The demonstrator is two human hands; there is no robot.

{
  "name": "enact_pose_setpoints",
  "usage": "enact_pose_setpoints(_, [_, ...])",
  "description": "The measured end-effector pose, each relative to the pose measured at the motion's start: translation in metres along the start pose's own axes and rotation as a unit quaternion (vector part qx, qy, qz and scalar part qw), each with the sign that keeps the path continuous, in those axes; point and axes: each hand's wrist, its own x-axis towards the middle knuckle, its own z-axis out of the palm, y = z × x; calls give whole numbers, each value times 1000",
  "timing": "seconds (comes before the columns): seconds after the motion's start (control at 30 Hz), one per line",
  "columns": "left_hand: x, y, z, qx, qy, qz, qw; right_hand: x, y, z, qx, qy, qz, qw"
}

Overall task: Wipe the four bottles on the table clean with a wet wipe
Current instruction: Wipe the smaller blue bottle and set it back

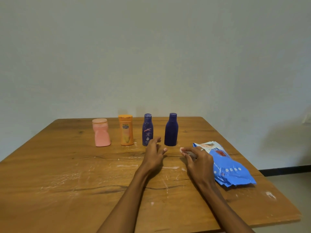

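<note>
Along the far half of the wooden table [67, 174] four bottles stood upright in a row, apart from one another: a pink bottle [101, 133] at the left end, an orange lotion bottle [126, 131], a slim dark blue bottle [147, 129] with a printed label, and a plain dark blue bottle [171, 131] at the right end. Both bare forearms reached forward from the near edge. The left hand [154, 156] hung with fingers loosely spread and empty, its fingertips overlapping the base of the slim blue bottle in the view, though contact could not be told. The right hand [196, 159], a ring on one finger, had its fingers curled, with something small and pale at the fingertips; whether that was a scrap of wet wipe or only fingernails could not be made out. Just beside that hand, to its right, lay the blue wet wipe pack [232, 172], its long axis running from the far middle toward the near right edge. The right hand was plainly the nearer to the pack, so drawing a wipe would likely fall to it, while the left sat closest to the two blue bottles, both vertical and directly ahead of it.
</note>
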Motion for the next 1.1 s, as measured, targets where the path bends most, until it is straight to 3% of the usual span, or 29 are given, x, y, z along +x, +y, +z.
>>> enact_pose_setpoints(0.07, [-6,0,-7,40,82,53,994,-1,-1,-1,-1,1,-4,1000])
enact_pose_setpoints(0.17, [-11,4,-18,64,254,102,960,-3,-3,-1,-6,1,-16,1000])
enact_pose_setpoints(0.27, [-10,7,-19,122,306,104,938,-4,-3,-1,-8,-5,-21,1000])
enact_pose_setpoints(0.5, [12,2,-13,217,305,40,926,-5,-4,2,-13,10,-33,999])
enact_pose_setpoints(0.7, [31,-1,-7,237,303,-4,923,-4,-1,4,-15,17,-37,999])
enact_pose_setpoints(1.1, [51,-4,-3,220,315,7,923,-2,3,7,-17,10,-37,999])
